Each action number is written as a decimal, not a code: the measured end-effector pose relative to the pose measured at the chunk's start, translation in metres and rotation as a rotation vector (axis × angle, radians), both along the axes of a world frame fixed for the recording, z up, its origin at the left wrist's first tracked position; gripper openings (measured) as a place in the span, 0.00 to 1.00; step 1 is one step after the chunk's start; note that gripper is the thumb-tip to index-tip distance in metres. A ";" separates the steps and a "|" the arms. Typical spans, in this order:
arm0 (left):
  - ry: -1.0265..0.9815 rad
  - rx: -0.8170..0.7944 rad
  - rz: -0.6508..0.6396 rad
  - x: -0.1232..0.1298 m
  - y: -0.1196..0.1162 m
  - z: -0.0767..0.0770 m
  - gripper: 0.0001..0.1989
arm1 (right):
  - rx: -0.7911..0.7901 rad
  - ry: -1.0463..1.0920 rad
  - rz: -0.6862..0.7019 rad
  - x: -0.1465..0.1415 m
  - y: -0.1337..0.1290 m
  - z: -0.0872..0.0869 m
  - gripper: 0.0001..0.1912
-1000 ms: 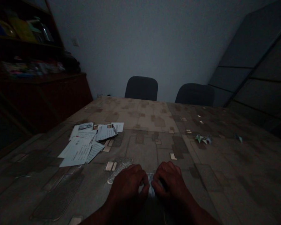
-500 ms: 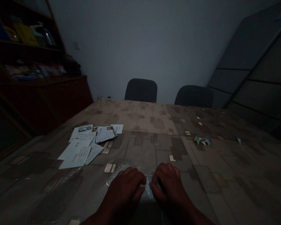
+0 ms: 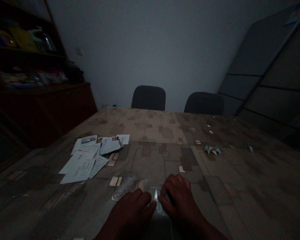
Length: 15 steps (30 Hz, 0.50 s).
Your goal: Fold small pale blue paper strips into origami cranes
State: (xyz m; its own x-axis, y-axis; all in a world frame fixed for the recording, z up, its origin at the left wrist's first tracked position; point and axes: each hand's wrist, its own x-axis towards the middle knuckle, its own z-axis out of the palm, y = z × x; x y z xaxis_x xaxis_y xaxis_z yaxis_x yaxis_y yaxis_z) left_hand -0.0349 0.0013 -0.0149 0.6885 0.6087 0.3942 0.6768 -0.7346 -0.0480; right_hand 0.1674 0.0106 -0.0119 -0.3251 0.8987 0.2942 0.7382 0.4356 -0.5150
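A small pale-blue piece of folded paper (image 3: 159, 208) lies between my two hands at the near edge of the view, low over the table. My right hand (image 3: 178, 196) is closed, with thumb and curled fingers pinching the paper's right side. On the left, my left hand (image 3: 133, 210) is closed too, its thumb tip against the paper's left edge. Both hands partly cover the paper, and dim light hides its exact folds.
Loose printed sheets and cards (image 3: 83, 160) lie in a pile at the left of the patterned tablecloth (image 3: 150, 160). Small folded paper figures (image 3: 212, 150) stand at the right, with another folded piece (image 3: 249, 147) beyond. Two dark chairs (image 3: 148, 97) line the far side.
My left hand has shifted slightly down, its fingers drawing back from the paper's top so more of it shows. My right hand stays nearly in place. The view has turned slightly.
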 end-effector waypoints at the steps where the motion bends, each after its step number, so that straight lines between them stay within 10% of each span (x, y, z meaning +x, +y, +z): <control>1: -0.016 -0.008 0.020 0.000 -0.001 0.001 0.10 | -0.010 -0.008 -0.003 0.000 0.000 0.001 0.11; 15: 0.010 0.015 -0.001 -0.001 -0.004 0.001 0.12 | -0.090 0.024 0.000 0.001 -0.002 0.000 0.13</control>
State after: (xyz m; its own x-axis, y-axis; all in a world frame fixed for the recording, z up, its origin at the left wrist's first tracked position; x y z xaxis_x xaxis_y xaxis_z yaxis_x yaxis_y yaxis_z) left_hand -0.0360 -0.0031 -0.0143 0.6936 0.6016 0.3963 0.6751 -0.7347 -0.0662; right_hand 0.1682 0.0087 -0.0114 -0.3191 0.9218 0.2201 0.7250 0.3870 -0.5698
